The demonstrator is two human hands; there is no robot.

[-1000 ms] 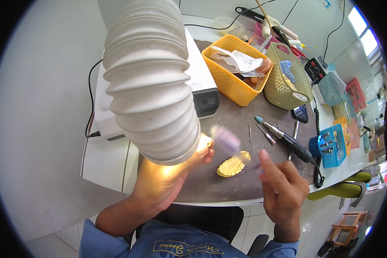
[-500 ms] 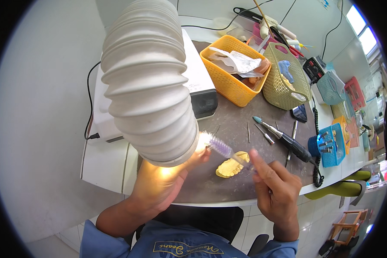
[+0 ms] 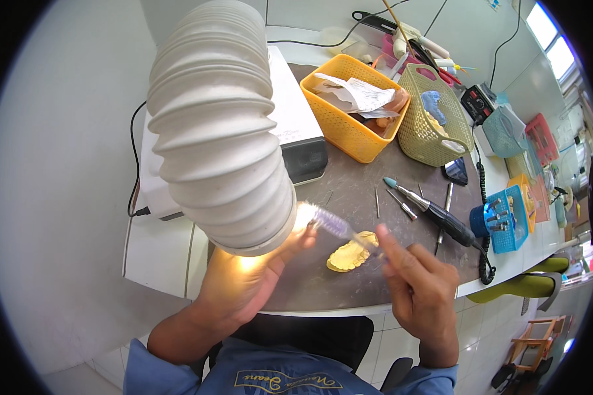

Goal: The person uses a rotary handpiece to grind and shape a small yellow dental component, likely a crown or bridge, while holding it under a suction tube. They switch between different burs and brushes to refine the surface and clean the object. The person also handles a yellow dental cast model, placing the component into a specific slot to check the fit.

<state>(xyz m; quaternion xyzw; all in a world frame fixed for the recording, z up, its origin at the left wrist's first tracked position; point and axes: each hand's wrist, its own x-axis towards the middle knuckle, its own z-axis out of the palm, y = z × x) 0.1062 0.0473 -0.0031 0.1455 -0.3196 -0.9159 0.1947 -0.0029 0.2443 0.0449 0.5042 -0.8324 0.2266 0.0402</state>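
My right hand (image 3: 420, 283) grips the handle of a toothbrush-like brush (image 3: 335, 225) with purple and white bristles, index finger stretched along it. The bristle end is blurred and points left, reaching my left fingertips. My left hand (image 3: 247, 280) is raised under the mouth of a ribbed white hose (image 3: 224, 131), lit brightly from there. Its thumb and fingers are pinched together; what they hold is hidden by the hose and glare. Below the brush, a yellow dental cast (image 3: 350, 253) lies on the dark mat (image 3: 303, 289).
A handpiece with a teal tip (image 3: 441, 220) and several thin metal tools lie to the right. Behind stand a yellow basket (image 3: 339, 135) and an olive basket (image 3: 418, 141). A blue basket (image 3: 512, 227) holds burs at the right edge. A white box-shaped machine (image 3: 295, 99) stands behind the hose.
The brush and my right hand have shifted slightly left, toward my left fingertips. My left hand keeps its place under the hose. The whole view has moved a little.
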